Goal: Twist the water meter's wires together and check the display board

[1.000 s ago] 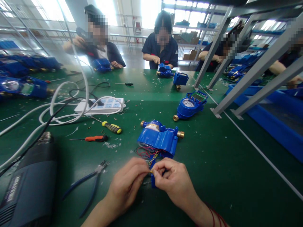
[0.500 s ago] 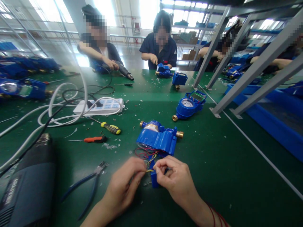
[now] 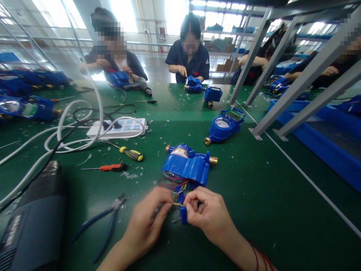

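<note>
A blue water meter [image 3: 184, 165] with brass pipe ends lies on the green bench, and thin red, yellow and dark wires [image 3: 182, 187] spill from its near side. My left hand [image 3: 152, 218] pinches a yellow wire [image 3: 177, 204] between thumb and finger. The same wire runs to my right hand [image 3: 207, 210], whose thumb and fingertips are closed on it. Below the wires a small blue plastic part [image 3: 184, 215] is partly covered by my right hand. A little metal spring-like piece [image 3: 176, 219] rests just left of that part.
Cutting pliers [image 3: 114, 210], an orange screwdriver [image 3: 111, 167], a yellow screwdriver [image 3: 131, 153] and a heat gun [image 3: 36, 218] lie at left. Behind them is a power strip [image 3: 132, 127] with looping cables. Another meter [image 3: 224, 126] stands near metal posts and a blue bin [image 3: 318, 143]. Co-workers sit opposite.
My hands have drawn slightly apart, with more yellow wire showing between them. Across the bench, the left co-worker's hand has left the heat gun and both hands are at a blue meter.
</note>
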Tool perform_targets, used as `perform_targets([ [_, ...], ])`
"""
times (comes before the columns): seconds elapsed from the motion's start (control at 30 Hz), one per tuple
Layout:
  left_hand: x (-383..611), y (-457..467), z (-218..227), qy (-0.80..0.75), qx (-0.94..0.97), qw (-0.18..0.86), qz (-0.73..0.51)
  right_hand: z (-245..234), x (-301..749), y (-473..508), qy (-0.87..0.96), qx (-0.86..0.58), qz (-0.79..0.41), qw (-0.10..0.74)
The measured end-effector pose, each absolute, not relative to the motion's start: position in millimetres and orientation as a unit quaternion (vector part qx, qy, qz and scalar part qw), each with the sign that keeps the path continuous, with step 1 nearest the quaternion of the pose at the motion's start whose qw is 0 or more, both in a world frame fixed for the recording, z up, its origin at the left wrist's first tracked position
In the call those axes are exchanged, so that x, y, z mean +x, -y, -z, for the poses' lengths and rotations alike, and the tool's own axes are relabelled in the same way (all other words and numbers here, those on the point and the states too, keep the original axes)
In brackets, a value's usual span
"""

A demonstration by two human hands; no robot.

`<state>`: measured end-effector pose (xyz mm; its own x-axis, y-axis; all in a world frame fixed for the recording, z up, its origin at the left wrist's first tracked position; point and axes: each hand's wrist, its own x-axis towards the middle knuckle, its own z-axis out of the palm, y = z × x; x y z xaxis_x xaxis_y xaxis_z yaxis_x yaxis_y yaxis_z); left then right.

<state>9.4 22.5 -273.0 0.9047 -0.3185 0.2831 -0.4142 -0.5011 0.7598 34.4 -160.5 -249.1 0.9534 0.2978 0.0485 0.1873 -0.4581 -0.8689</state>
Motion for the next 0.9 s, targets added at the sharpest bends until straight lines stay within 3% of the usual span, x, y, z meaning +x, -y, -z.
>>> perform_targets([
  [0.43, 12, -30, 273, 0.127, 0.843, 0.522, 0.011, 251, 38, 173, 0.110, -0.824, -0.119, 0.543],
  [0.63, 12, -31, 271, 0.125, 0.859, 0.496, 0.021, 251, 39, 172, 0.139, -0.841, -0.128, 0.507],
  [0.9, 13, -25, 266, 0.181, 0.868, 0.462, -0.001, 251, 33, 166, 0.158, -0.837, -0.069, 0.519],
])
